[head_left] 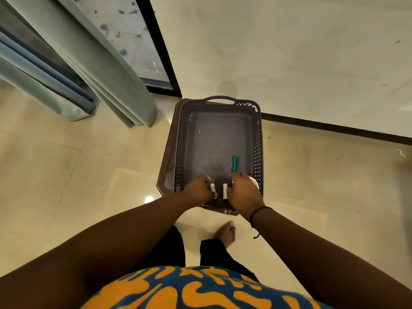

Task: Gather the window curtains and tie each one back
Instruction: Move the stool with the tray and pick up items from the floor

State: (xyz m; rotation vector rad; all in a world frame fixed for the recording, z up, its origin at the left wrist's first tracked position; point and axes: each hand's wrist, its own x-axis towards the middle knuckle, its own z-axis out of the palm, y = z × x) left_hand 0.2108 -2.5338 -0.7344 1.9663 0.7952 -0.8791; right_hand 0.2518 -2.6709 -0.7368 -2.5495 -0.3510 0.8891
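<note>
The curtains point(93, 70) hang at the upper left of the head view, pale green folds over a bluer layer behind, their lower ends gathered loosely just above the cream tiled floor point(73, 170). They fall beside a dark-framed window pane point(131, 41) and are well apart from both hands; nothing is tied around them.

Nearer the middle, a dark brown plastic basket point(178, 139) with perforated walls and a handle at its far end is held out in front of the person, its far end close to the corner where the wall meets the black skirting. The left hand point(198, 190) grips the basket's near rim on the left, fingers curled over the edge. The right hand point(244, 192) grips the near rim on the right in the same way, fingers curled down into the basket. A thin black band point(258, 214) circles the right wrist.

Inside the basket, two small white batteries point(225, 191) lie between the hands near the close wall, one of them touching the left hand's fingers. A green marker-like object point(235, 162) lies just beyond the right hand, and a white round thing point(254, 181) is partly hidden under that hand.

Below, a blue and orange patterned shirt point(200, 288), dark trousers and one bare foot point(225, 233) on the tiles are visible.
</note>
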